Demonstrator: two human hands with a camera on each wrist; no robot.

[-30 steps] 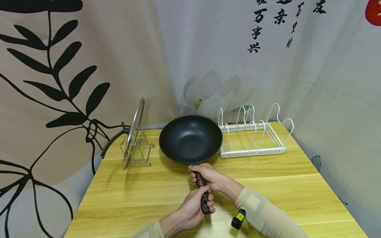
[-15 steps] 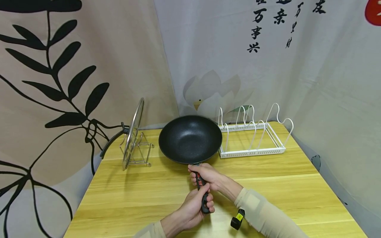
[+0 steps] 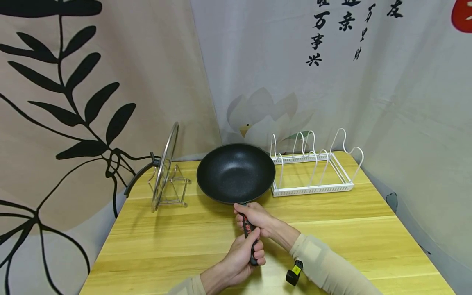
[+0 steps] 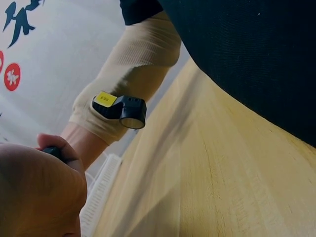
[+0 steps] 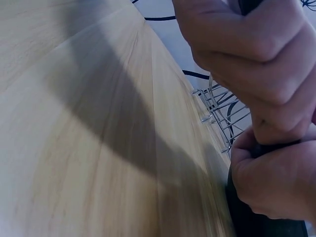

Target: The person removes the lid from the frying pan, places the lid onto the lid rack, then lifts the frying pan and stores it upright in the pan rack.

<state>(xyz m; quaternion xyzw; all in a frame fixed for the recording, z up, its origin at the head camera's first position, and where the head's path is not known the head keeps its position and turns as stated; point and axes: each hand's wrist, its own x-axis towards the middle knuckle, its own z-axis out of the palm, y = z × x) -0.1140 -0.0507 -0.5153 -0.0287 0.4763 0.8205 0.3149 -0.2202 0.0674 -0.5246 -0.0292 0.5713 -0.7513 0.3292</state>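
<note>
A black frying pan (image 3: pixel 236 172) faces up in the middle of the head view, its handle (image 3: pixel 249 225) pointing toward me. My right hand (image 3: pixel 258 219) grips the handle close to the pan's rim, thumb along the top. Lower down, my left hand (image 3: pixel 241 256) wraps its fingers round the handle's end. The right wrist view shows the curled fingers of the left hand (image 5: pixel 256 59) above the right hand (image 5: pixel 281 177), with part of the pan (image 5: pixel 252 217) below. Whether the pan's base touches the table cannot be told.
Right of the pan stands a white wire rack (image 3: pixel 313 190) with upright loops. To the left, a glass lid (image 3: pixel 164 168) with a black handle leans upright in a small metal stand (image 3: pixel 178 200). All stand on a wooden table (image 3: pixel 166 246), with a printed curtain (image 3: pixel 258 61) behind.
</note>
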